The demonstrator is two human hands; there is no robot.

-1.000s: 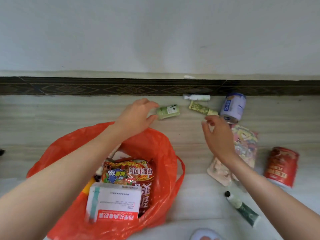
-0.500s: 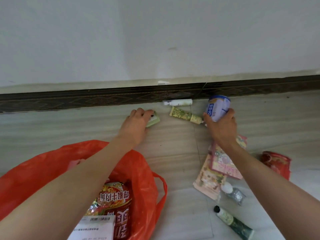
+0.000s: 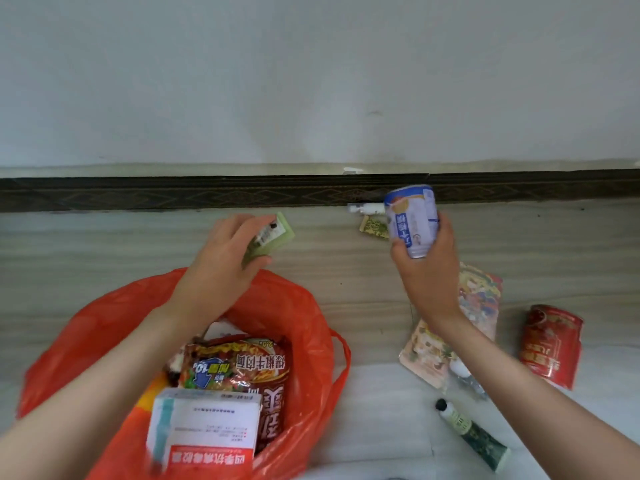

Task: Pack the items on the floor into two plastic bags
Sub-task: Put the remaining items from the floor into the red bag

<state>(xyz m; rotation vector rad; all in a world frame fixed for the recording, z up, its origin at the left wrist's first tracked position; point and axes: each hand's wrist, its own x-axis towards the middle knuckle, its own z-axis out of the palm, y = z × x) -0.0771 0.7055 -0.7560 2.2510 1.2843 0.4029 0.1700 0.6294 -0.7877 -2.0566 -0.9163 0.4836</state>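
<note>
An open red plastic bag (image 3: 294, 306) lies on the floor at lower left, holding a noodle packet (image 3: 239, 368) and a white and red medicine box (image 3: 204, 427). My left hand (image 3: 225, 261) holds a small green tube (image 3: 273, 237) just above the bag's far rim. My right hand (image 3: 426, 265) grips a blue and white can (image 3: 412, 216), lifted off the floor near the wall. On the floor at right lie a red can (image 3: 550, 344), two flat snack pouches (image 3: 481, 303), and a dark green tube (image 3: 474, 434).
A dark skirting board (image 3: 173, 194) runs along the white wall. A small white bottle (image 3: 367, 208) and a yellow-green sachet (image 3: 374, 226) lie by the skirting behind the can. A small clear bottle (image 3: 464, 372) sits under my right forearm.
My left hand has picked the green tube off the floor and drawn it back toward the bag. My right hand has closed round the blue can and lifted it.
</note>
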